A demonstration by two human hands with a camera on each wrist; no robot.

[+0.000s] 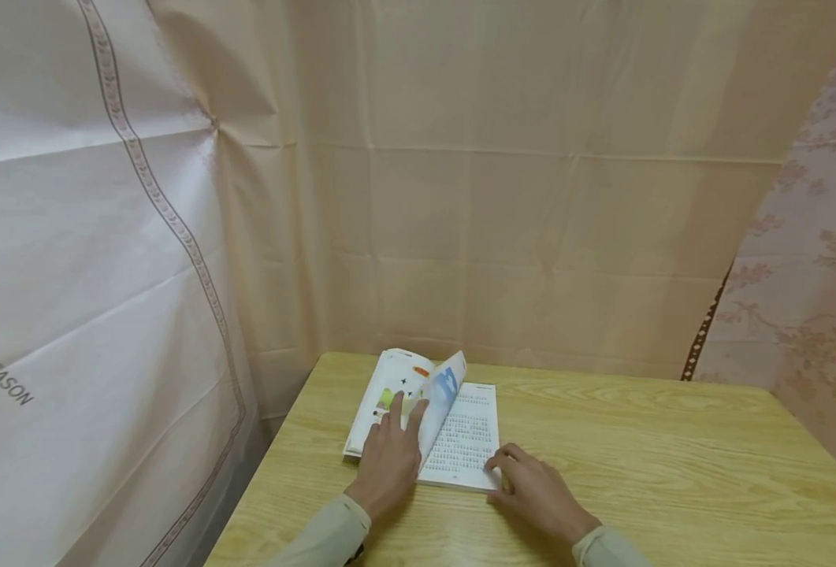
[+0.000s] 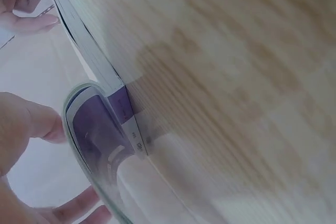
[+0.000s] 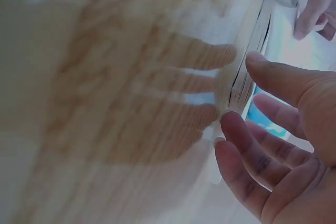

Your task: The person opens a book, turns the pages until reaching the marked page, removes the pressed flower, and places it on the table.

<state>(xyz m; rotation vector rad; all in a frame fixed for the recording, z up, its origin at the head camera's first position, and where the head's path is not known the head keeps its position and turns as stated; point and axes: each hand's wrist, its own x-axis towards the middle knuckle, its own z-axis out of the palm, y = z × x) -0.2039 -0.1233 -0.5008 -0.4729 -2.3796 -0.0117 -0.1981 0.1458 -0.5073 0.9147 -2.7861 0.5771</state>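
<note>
An open book lies near the table's front, with print on its right page and coloured pictures on its left. Between the two sides a loose leaf stands tilted up. My left hand rests on the left pages, fingers extended and spread; in the left wrist view the curled cover bends beside it. At the lower right corner, my right hand grips the book's edge with bent fingers. The right wrist view shows the thumb against the page block and the other fingertips around the corner.
A wood-grain table extends right of the book and reflects the hands. Behind it hangs a beige cloth. A white printed cloth hangs on the left, a floral one on the right.
</note>
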